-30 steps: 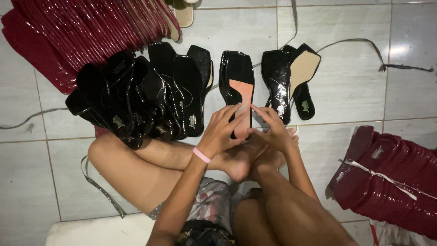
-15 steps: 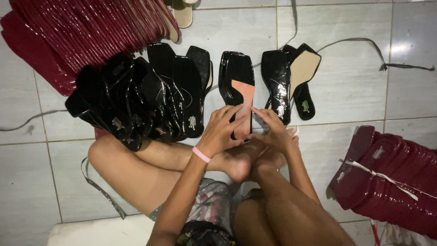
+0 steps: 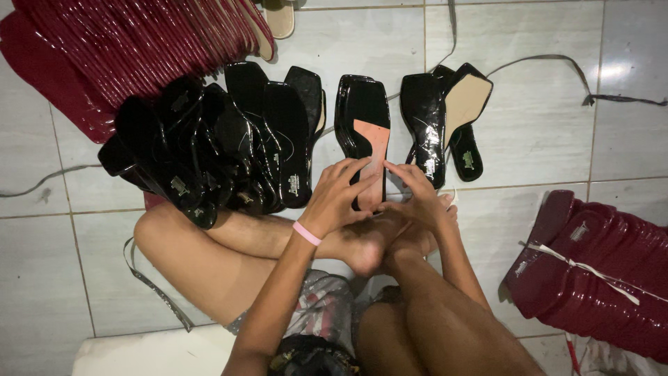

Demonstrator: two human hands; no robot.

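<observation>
Nothing has shifted since the earlier frames. Head view: left hand [image 3: 339, 197] and right hand [image 3: 416, 198], fingers pressed flat, hold the pink insole [image 3: 374, 159] on the black sole [image 3: 362, 115], on the floor [image 3: 550, 139] between black stacks.

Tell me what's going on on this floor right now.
A person sits cross-legged on the tiled floor, both hands on a glossy black sole with a pinkish insert. The left hand, with a pink wristband, and the right hand press at the near end of the insert. A heap of black soles lies to the left and a few more to the right. Stacks of dark red soles sit at the upper left and lower right.
</observation>
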